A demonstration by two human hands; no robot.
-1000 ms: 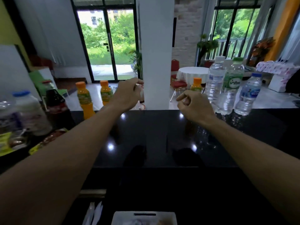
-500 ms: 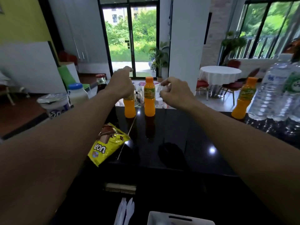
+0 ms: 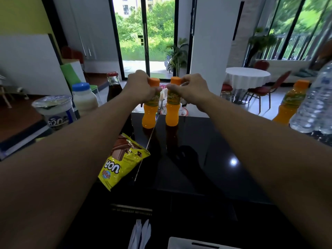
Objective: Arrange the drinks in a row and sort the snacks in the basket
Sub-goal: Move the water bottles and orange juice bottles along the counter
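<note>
Two small orange juice bottles stand side by side at the far edge of the black counter [image 3: 206,159]. My left hand [image 3: 142,87] grips the left bottle [image 3: 150,115] around its neck and label. My right hand [image 3: 190,88] grips the right bottle [image 3: 172,114] the same way. A third orange juice bottle [image 3: 289,105] stands at the right beside clear water bottles [image 3: 316,101]. A yellow chocolate snack packet [image 3: 122,160] lies on the counter under my left forearm. At the left stand a white milk bottle [image 3: 83,97], a dark cola bottle [image 3: 113,87] and a sealed cup [image 3: 53,110].
White plastic forks [image 3: 140,234] and a white container rim [image 3: 197,244] sit at the near bottom edge. A white pillar [image 3: 212,42] rises behind the counter. Beyond it are a round table with a white cloth [image 3: 247,76] and red chairs.
The view has swung left. My left hand slid down onto the left juice bottle's neck, and my right hand, empty before, moved in and closed around the right juice bottle.
</note>
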